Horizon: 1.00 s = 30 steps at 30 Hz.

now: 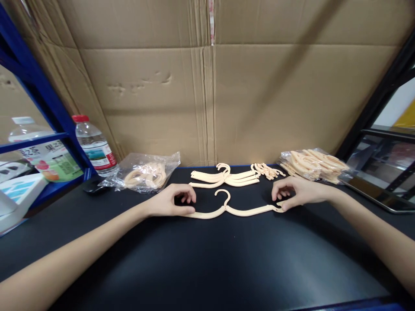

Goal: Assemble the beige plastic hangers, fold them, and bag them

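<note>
At the black bench (227, 268), between the left hand (172, 200) and the right hand (297, 191), is a cream hanger (248, 212); the fingers (185, 189) are curled and each thumb touches one end, but I cannot tell if they grip it. Beyond the fingers lie stacked hangers (241, 183), and, near the right fingers, a pile of small pieces (264, 169).

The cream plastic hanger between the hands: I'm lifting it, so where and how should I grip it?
The cream plastic hanger is probably best pinched at its central joint, below the curved hook, from the near side: it lies flat, both bars spreading outward.
</note>
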Available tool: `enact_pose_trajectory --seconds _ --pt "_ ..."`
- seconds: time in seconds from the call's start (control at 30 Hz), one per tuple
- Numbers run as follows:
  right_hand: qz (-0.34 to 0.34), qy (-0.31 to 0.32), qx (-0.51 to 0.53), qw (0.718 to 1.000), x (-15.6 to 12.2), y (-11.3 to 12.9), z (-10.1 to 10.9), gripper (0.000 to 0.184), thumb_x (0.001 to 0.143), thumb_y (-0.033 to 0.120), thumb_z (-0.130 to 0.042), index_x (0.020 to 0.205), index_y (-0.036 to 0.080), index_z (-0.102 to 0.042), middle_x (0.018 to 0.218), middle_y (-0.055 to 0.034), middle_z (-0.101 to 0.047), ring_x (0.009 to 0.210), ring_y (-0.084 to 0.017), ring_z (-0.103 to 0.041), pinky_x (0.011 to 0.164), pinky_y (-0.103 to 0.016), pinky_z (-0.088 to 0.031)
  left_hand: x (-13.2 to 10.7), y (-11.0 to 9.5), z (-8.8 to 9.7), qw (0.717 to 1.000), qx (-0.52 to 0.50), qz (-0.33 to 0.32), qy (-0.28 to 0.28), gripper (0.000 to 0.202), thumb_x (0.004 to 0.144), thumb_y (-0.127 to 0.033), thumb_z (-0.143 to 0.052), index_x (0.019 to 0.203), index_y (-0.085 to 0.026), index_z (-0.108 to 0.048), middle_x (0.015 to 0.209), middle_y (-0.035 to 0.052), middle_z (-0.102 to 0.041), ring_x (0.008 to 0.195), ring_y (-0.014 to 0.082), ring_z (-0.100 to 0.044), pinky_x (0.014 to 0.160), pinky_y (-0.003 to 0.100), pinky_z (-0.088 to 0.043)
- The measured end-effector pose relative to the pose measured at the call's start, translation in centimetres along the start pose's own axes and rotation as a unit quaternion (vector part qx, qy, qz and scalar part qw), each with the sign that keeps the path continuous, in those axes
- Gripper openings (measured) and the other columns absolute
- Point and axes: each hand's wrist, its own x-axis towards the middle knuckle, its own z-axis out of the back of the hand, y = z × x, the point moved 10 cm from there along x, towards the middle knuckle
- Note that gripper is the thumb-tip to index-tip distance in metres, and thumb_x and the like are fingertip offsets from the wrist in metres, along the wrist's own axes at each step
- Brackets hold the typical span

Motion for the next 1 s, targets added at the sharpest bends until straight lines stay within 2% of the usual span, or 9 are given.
enact_pose_trajectory --seconds 0.1,0.3,0.63,0.83,0.93,1.0 --pt "0.031 0.035 -0.030 0.998 0.0 1.4 -1.2 0.032 0.064 0.044 -0.076 0.081 0.017 -0.069 0.077 -0.0022 -0.061 0.071 -0.015 -0.050 0.064 -0.027 -0.039 -0.1 -1.0 -0.9 0.998 -0.004 -0.041 0.043 0.017 0.073 -0.031 -0.068 0.077 -0.015 -0.062 0.074 0.0010 -0.058 0.068 0.0129 -0.052 0.063 0.024 -0.043" --pt "0.048 0.023 -0.056 0.997 0.3 1.7 -1.4 0.024 0.070 0.039 -0.072 0.074 0.016 -0.068 0.076 -0.0029 -0.060 0.068 -0.014 -0.047 0.062 -0.027 -0.037 0.0 -0.5 -0.9 0.998 0.007 -0.023 0.052 0.014 0.076 -0.027 -0.066 0.071 -0.015 -0.063 0.070 0.0007 -0.060 0.064 0.0122 -0.053 0.060 0.023 -0.043" --pt "0.052 -0.004 -0.057 0.997 0.6 1.2 -1.2 0.020 0.072 0.037 -0.068 0.076 0.017 -0.066 0.076 -0.0022 -0.060 0.067 -0.014 -0.047 0.061 -0.027 -0.038 0.0 0.8 -0.4 0.999 -0.002 0.005 0.034 0.016 0.075 -0.030 -0.067 0.071 -0.015 -0.064 0.070 0.0011 -0.061 0.064 0.0129 -0.052 0.060 0.023 -0.042" --pt "0.041 -0.020 -0.036 0.998 0.6 1.0 -1.0 0.026 0.070 0.041 -0.069 0.082 0.017 -0.065 0.070 -0.0001 -0.055 0.065 -0.014 -0.046 0.057 -0.026 -0.036 0.0 1.2 -0.2 0.999 -0.036 0.025 0.014 0.016 0.071 -0.031 -0.069 0.069 -0.016 -0.064 0.067 -0.0004 -0.059 0.063 0.0125 -0.051 0.059 0.023 -0.040" --pt "0.041 -0.032 -0.029 0.998 0.6 0.6 -0.5 0.029 0.070 0.044 -0.069 0.085 0.018 -0.065 0.070 0.0003 -0.055 0.065 -0.014 -0.047 0.058 -0.026 -0.037 0.0 1.9 0.3 0.996 -0.072 0.045 -0.011 0.020 0.075 -0.036 -0.065 0.072 -0.016 -0.064 0.066 -0.0004 -0.059 0.061 0.0125 -0.051 0.057 0.022 -0.039" --pt "0.036 -0.075 0.000 0.997 0.7 0.0 0.6 0.030 0.073 0.047 -0.066 0.085 0.019 -0.065 0.072 -0.0006 -0.057 0.066 -0.015 -0.050 0.060 -0.027 -0.039 0.1 2.9 0.9 0.992 -0.100 0.061 -0.046 0.023 0.079 -0.038 -0.059 0.073 -0.016 -0.063 0.064 -0.0006 -0.057 0.060 0.0125 -0.051 0.055 0.022 -0.039"
